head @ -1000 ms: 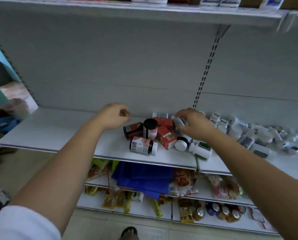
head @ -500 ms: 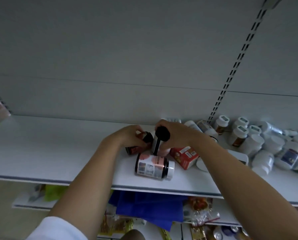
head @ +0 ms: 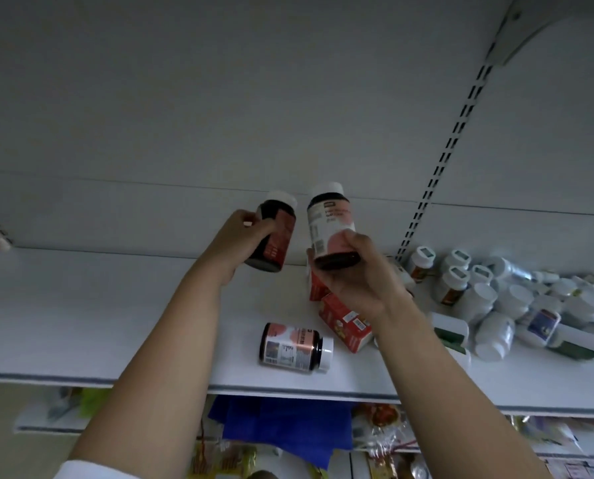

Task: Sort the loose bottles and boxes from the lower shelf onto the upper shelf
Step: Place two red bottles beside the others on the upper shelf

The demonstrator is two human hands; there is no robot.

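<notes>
two dark bottles [head: 275,236] [head: 330,226] — upright, lifted

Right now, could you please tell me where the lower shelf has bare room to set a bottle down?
The white lower shelf is bare left of the lying dark bottle with the pink label. Right of the red cardboard boxes it is crowded with white plastic bottles.
</notes>
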